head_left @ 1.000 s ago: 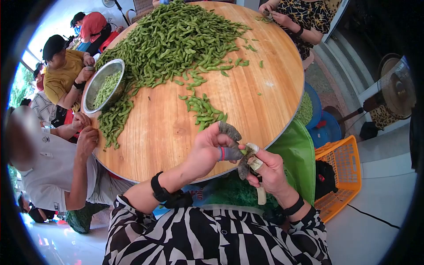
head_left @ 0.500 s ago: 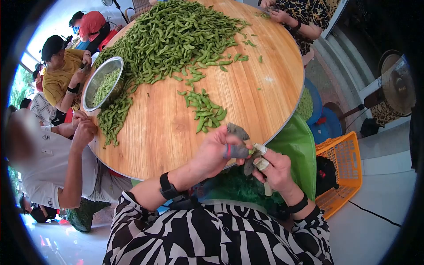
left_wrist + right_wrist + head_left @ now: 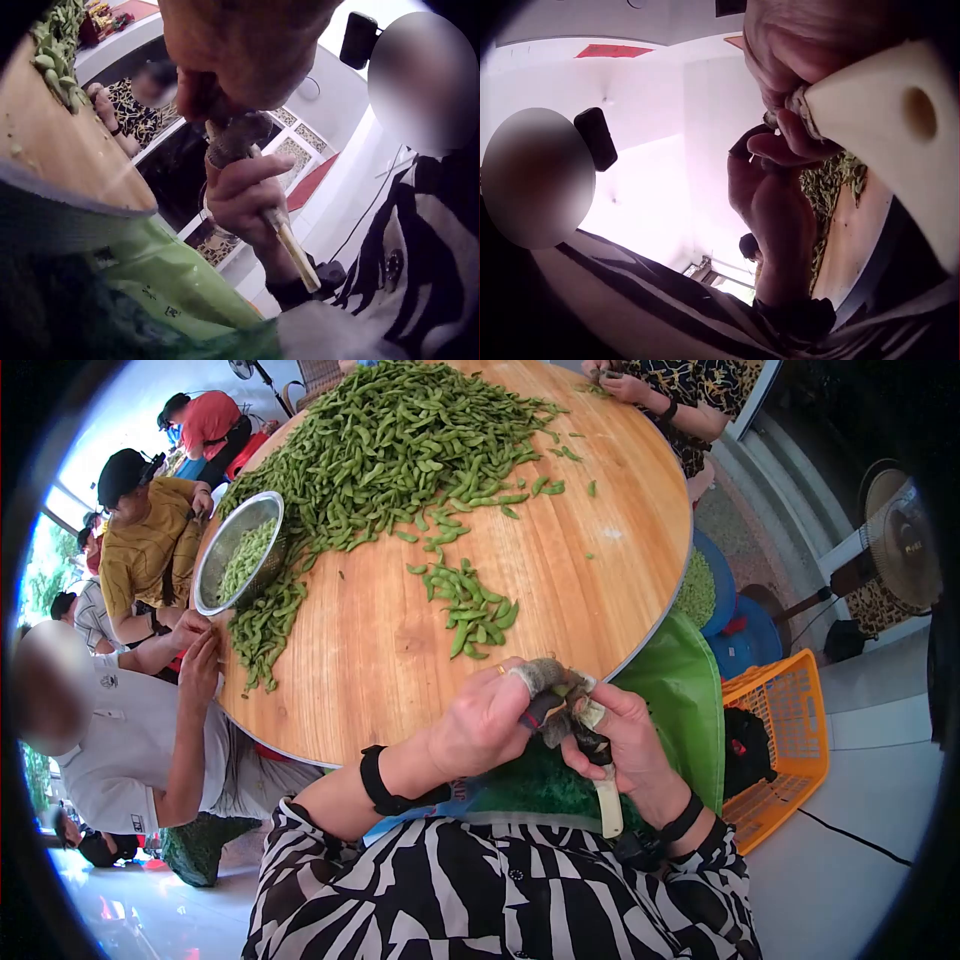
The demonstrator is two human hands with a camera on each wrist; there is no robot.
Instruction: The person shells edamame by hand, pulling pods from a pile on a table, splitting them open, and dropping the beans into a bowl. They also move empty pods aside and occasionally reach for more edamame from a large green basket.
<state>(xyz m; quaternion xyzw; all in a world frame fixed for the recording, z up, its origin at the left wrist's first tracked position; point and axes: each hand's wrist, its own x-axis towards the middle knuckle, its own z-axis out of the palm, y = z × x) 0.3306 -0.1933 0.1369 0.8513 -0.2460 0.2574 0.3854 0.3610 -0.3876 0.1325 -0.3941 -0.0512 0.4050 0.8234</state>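
Over the near table edge my two hands meet at the fingertips. My left hand, with grey covers on thumb and finger, pinches at an edamame pod, now largely hidden among the fingers. My right hand, its fingertips wrapped in pale and grey covers, grips a small tool with a cream handle. Its handle sticks out below the palm, and its working end is hidden between the hands. A hole shows near the handle's end in the right wrist view. Loose edamame pods lie on the table just beyond my hands.
A large heap of pods covers the far part of the round wooden table. A metal colander of shelled beans stands at left. Other people sit around. Blue tubs, an orange crate and a fan are at right.
Both hands have shifted slightly right and turned, and the tool's handle now points lower. The green pod seen earlier between the fingertips has become hidden. The person in yellow has lowered one hand.
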